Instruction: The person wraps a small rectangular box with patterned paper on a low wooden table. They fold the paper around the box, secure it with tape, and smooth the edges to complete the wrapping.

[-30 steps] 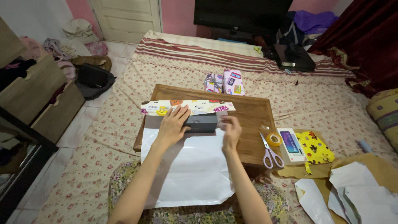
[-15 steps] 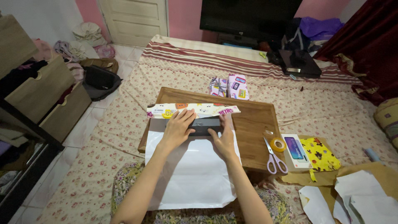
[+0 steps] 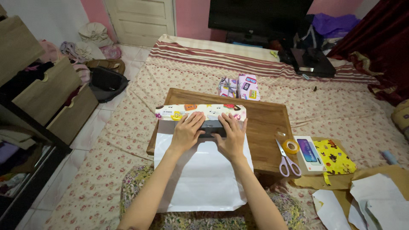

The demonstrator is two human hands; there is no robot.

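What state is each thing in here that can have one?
Left hand: flat on the dark box.
Right hand: flat on the same box.
Wrapping paper: unrolled, white side up, far edge curled.
Scissors: shut, lying flat.
Tape roll: lying flat.
Drawers: pulled open.

a single head-worn view from above, angled down and forward, close over the wooden table [image 3: 264, 123]

Both arms extended forward, left hand [image 3: 186, 131] and right hand [image 3: 232, 135] lie palm-down, side by side.
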